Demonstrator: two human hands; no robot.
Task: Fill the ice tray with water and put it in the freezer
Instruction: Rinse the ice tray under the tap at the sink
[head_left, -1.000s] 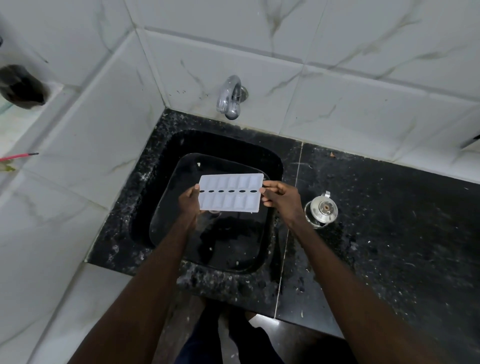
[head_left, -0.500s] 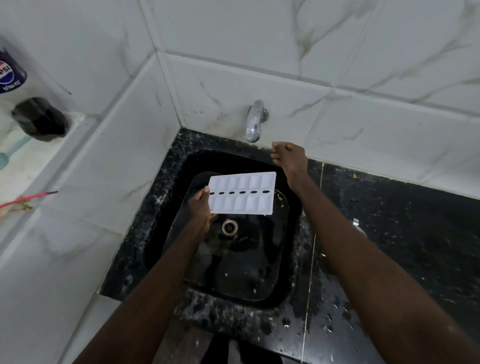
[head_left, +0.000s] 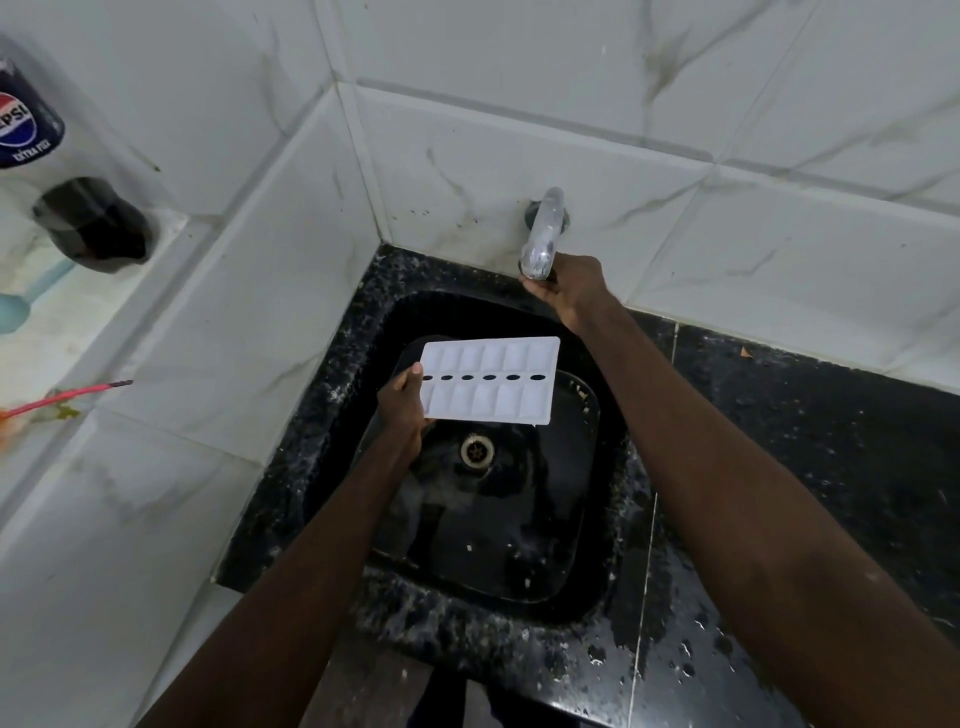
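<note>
The task is at its start, by the look of it. The left hand (head_left: 402, 410) pinches the short left end of the white ice tray (head_left: 488, 382), thumb on top and fingers beneath, and holds it roughly level in the air over the back half of the black sink (head_left: 332, 415), just behind the drain (head_left: 477, 451). The tray's cells face up and look dry, though a thin film of water would be hard to tell at this size. The right hand (head_left: 569, 288) reaches to the wall behind the sink's back edge and closes on the lower end of the chrome tap (head_left: 543, 239), thumb under the tip, the other fingers mostly hidden behind it. No stream shows from the spout, so the water seems not yet on. The tray hangs in front of the tap, not under it. Still left, then: open the tap, bring the tray beneath the flow, fill both rows, shut the water off, and carry the tray level to the freezer, which is nowhere in view. The wet black counter (head_left: 831, 441) lies along the sink's right edge.
</note>
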